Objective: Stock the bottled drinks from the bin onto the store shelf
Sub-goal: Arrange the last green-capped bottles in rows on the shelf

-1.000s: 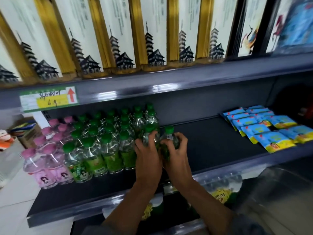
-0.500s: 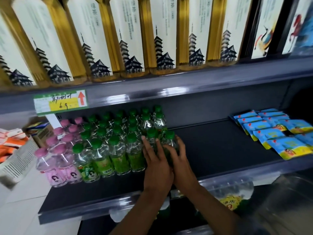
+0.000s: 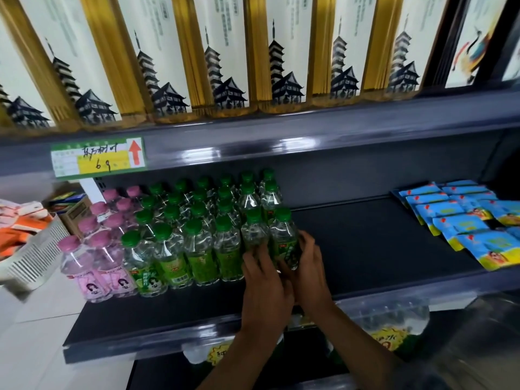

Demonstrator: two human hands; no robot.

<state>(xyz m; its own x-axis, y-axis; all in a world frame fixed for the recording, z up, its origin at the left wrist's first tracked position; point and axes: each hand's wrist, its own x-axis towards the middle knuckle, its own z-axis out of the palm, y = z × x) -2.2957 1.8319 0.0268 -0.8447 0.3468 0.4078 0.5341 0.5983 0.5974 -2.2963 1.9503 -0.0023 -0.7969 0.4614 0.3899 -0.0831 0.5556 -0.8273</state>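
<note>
Several green-capped bottles (image 3: pixel 197 232) stand in rows on the dark middle shelf (image 3: pixel 365 243), with pink-capped bottles (image 3: pixel 92 257) at their left. At the right end of the front row stand two more green-capped bottles. My left hand (image 3: pixel 264 280) holds the left one (image 3: pixel 254 229) low on its body. My right hand (image 3: pixel 308 263) wraps round the right one (image 3: pixel 284 235), fingers on its right side. Both bottles stand upright on the shelf. No bin is in view.
Blue snack packets (image 3: pixel 467 220) lie at the shelf's right end. White and gold boxes (image 3: pixel 225 57) fill the upper shelf, above a price tag (image 3: pixel 98 160). A white basket (image 3: pixel 33 257) and a carton sit at the left. Wrapped bottles (image 3: pixel 394 322) show on the shelf below.
Both hands stay on the two rightmost bottles, which have slid closer to the rows. The camera has shifted left and moved nearer.
</note>
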